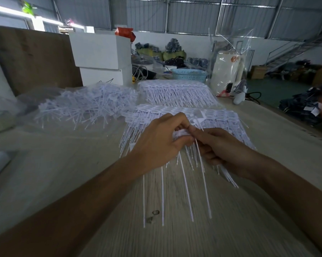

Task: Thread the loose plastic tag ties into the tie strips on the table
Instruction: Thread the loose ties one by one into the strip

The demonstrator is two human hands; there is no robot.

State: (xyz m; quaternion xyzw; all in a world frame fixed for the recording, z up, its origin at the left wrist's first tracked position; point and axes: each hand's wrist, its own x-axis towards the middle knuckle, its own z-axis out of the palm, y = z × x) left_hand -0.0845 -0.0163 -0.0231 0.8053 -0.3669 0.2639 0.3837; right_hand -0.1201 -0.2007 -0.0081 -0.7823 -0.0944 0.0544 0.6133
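My left hand (160,140) grips a bunch of white plastic tag ties by their heads (180,134), and their long tails (186,190) hang down toward me over the table. My right hand (217,147) pinches one tie at the bunch, fingertips meeting those of the left hand. Just behind the hands lies a stack of threaded tie strips (221,117). A second stack of tie strips (177,91) lies farther back. A heap of loose tag ties (86,106) is spread on the table to the left.
The wooden table (63,173) runs under everything. White foam boxes (100,54), a brown board (32,58), a blue basket (190,75) and a clear plastic bag (229,71) stand at the back. Floor and dark bundles lie off the right edge.
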